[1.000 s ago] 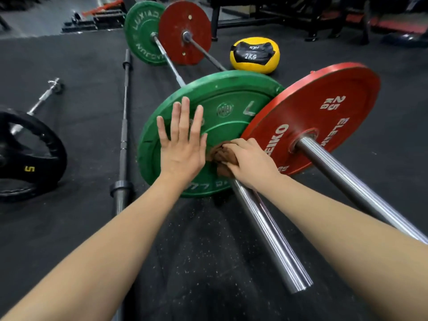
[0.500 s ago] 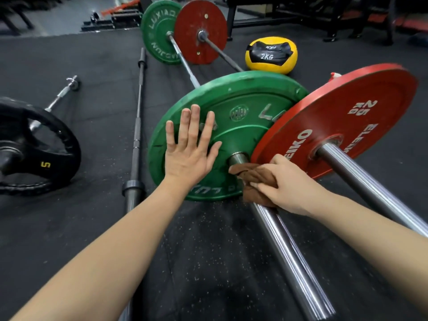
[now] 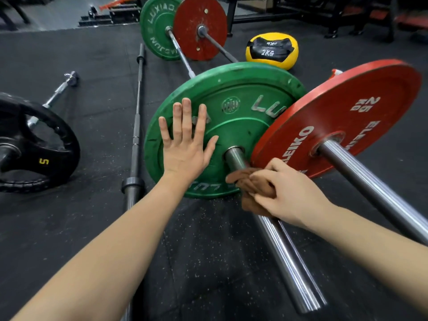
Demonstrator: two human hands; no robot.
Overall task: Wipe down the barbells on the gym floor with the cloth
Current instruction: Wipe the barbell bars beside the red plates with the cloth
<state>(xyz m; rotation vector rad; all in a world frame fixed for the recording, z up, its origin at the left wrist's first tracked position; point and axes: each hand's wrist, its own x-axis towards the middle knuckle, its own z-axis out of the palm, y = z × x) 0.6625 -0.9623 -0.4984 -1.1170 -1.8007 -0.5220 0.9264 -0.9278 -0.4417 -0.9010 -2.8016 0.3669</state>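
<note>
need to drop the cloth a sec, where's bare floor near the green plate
Bare mat: below the green plate, between left forearm and sleeve; also between the empty bar and black plate. Crowded where the red plate meets the green, by the right hand.

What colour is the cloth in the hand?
Brown. The cloth, held by the right hand against the bar, shows best in the head view.

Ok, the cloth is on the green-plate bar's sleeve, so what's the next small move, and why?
Probably draw the right hand and brown cloth down the sleeve toward its free end. The cloth is bunched round the sleeve close to the green plate, and the long chrome stretch below it is uncovered. The left hand lies flat on the plate, likely steadying it.
</note>
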